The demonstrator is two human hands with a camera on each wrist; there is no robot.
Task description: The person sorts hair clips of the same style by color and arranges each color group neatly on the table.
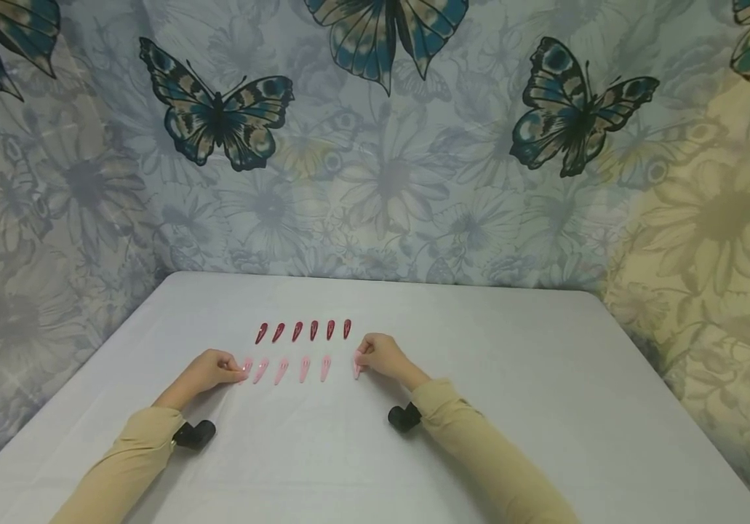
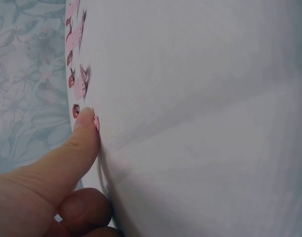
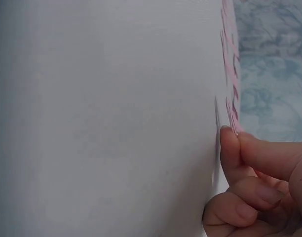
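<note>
On the white table lie several pink hair clips in a row. Behind them runs a row of several red hair clips. At the left end of the pink row my left hand pinches a pink hair clip; in the left wrist view the thumb covers most of that clip. My right hand holds another pink hair clip between thumb and forefinger at the row's right end, its narrow end pointing toward me. Right wrist view shows this clip standing out from the fingertips.
The white tabletop extends around both rows. A patterned cloth with butterflies hangs behind and beside the table. Black wrist cameras sit by both beige sleeves.
</note>
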